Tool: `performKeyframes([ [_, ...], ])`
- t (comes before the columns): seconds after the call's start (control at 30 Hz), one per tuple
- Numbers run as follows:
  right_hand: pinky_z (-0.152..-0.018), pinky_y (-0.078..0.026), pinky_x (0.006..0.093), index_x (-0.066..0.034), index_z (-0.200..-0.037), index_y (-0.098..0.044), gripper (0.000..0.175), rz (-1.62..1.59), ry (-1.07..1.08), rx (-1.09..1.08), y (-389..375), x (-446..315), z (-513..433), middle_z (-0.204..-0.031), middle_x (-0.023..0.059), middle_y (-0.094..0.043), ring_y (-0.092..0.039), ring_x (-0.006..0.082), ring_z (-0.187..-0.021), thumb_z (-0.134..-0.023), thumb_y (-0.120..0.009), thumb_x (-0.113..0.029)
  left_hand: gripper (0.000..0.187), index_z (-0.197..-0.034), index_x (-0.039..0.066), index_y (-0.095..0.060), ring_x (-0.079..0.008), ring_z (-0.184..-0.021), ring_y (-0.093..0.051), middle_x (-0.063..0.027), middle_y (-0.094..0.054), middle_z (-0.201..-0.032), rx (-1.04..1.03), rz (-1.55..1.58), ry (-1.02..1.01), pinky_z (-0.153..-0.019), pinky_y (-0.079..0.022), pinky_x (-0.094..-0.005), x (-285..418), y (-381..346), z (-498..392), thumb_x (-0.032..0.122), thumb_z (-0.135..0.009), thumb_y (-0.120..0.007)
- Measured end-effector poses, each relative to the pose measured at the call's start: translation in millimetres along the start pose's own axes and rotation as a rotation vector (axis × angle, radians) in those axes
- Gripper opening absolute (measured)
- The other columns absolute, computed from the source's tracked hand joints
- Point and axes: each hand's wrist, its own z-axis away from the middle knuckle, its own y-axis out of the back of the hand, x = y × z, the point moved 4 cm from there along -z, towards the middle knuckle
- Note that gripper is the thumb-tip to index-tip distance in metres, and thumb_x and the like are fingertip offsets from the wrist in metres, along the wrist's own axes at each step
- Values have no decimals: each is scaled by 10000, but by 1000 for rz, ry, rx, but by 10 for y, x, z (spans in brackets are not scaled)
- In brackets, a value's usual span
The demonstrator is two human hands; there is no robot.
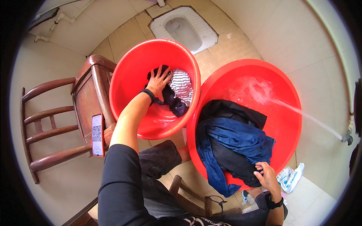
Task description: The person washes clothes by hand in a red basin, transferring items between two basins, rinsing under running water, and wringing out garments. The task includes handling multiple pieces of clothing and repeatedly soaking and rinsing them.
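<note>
My left hand (159, 82) reaches into a red plastic basin (127, 65), its fingers spread on dark clothes. Beside it in that basin lie a black-and-white striped cloth (181, 84) and a dark navy garment (179, 107). My right hand (265, 175) is at the near rim of a larger red basin (292, 93), fingers bent against black cloth (232, 158); whether they grip it is unclear. A blue garment (237, 132) lies over the black cloth and hangs past the rim. Water (305, 114) sprays from a wall tap (347, 138) into the larger basin.
A wooden chair (89, 96) stands at the left, with a phone (97, 135) in a red case on it. A squat toilet (183, 28) is set in the tiled floor beyond the basins. White plastic packaging (292, 178) lies at the lower right, and a wooden stool (189, 200) is near my legs.
</note>
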Motion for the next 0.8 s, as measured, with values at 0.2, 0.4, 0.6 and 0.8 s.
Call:
performKeyframes([
  [0.2,-737,-522,341,23,-1045,-591,277,-33,-22,-11,-6,23,-91,-975,157,-641,-656,269,-869,-792,-687,-33,956,-1349,129,-410,-410,-1166,-443,-178,-360,-1369,16,168,146,-876,-510,-459,-28,-273,35,258,-514,-859],
  [0.4,-738,-523,349,24,-1039,-593,265,-42,14,-15,20,-7,-97,-965,165,-642,-658,281,-863,-796,-679,-36,736,-1218,92,-551,-330,-948,-637,-187,-475,-1234,-114,267,171,-757,-553,-407,-124,-427,147,322,-568,-808],
  [0.6,-734,-521,352,21,-1038,-590,267,-29,24,-16,-24,23,-78,-948,167,-640,-662,283,-861,-799,-681,-55,1045,-1431,253,-397,-381,-1096,-540,-184,-409,-1316,-174,159,251,-873,-476,-489,-86,-487,334,557,-522,-814],
  [0.8,-733,-519,352,23,-1037,-587,261,10,24,-16,-50,25,-102,-939,164,-640,-662,282,-849,-805,-675,-55,784,-1256,207,-570,-376,-1123,-507,-142,-449,-1276,-117,112,163,-865,-488,-485,79,-532,136,459,-561,-829],
])
